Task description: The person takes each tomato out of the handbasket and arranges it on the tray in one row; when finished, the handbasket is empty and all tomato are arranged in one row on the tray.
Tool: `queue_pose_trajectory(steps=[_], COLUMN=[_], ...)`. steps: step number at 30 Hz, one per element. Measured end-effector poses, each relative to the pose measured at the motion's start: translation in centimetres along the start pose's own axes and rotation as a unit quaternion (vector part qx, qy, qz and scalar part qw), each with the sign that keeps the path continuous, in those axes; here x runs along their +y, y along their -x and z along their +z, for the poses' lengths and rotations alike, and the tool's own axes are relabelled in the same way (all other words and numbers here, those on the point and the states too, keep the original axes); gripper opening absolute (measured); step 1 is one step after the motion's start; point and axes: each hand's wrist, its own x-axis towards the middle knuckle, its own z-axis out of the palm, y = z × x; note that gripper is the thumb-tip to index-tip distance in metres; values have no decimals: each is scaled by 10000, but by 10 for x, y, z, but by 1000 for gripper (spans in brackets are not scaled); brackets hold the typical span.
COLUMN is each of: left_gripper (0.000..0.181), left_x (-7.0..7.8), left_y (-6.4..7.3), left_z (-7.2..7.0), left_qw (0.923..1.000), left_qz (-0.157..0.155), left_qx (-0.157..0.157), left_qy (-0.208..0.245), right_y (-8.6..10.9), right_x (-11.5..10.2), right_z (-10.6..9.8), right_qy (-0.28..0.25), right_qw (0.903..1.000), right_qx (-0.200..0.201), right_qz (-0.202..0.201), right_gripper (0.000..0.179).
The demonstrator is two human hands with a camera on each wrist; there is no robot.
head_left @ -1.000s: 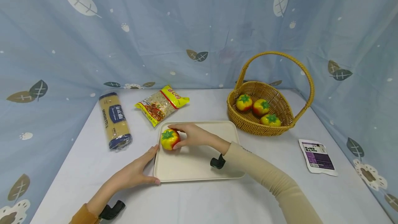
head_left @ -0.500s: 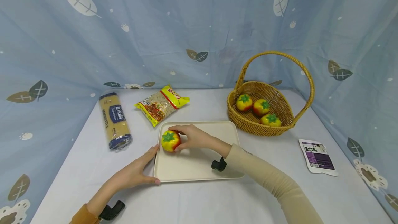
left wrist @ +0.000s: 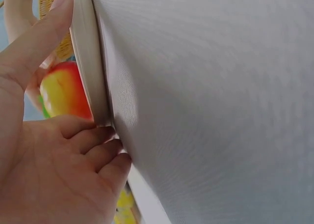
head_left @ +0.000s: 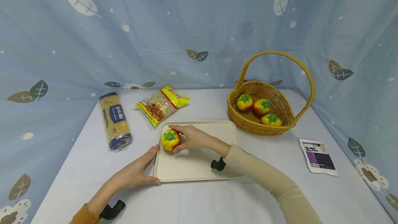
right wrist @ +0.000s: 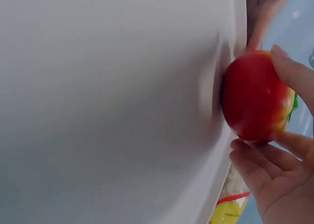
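In the head view, a cream tray lies at the middle of the white table. A yellow and red toy tomato with a green leafy top is at its left end. My right hand holds this tomato from the right, thumb on the near side and fingers on the far side. The right wrist view shows the tomato's red underside close to the tray surface. Beside the tray's left edge is my left hand, fingertips against the rim and thumb by the near left corner. Its fingers look relaxed in the left wrist view.
A wicker basket with a tall handle stands at the back right, holding three similar tomatoes. Behind the tray lies a yellow food bag, and a spaghetti pack is left of it. A white and purple pouch lies far right.
The tomato and my right hand have shifted very slightly toward the near side of the tray, with the tomato turned a little. My left hand and the tray have stayed put.
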Motion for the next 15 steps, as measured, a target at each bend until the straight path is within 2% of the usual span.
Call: queue_pose_trajectory(steps=[5, 15], left_gripper=[119, 120], left_x=[0, 1], left_y=[0, 0], left_z=[0, 0], left_qw=[10000, 10000], left_qz=[19, 35], left_qx=[5, 29], left_qy=[10, 17], right_y=[3, 3], right_x=[0, 2], right_z=[-2, 2], right_qy=[23, -141], right_qw=[9999, 9999], right_qx=[-37, 49], right_qz=[114, 43], right_gripper=[89, 79])
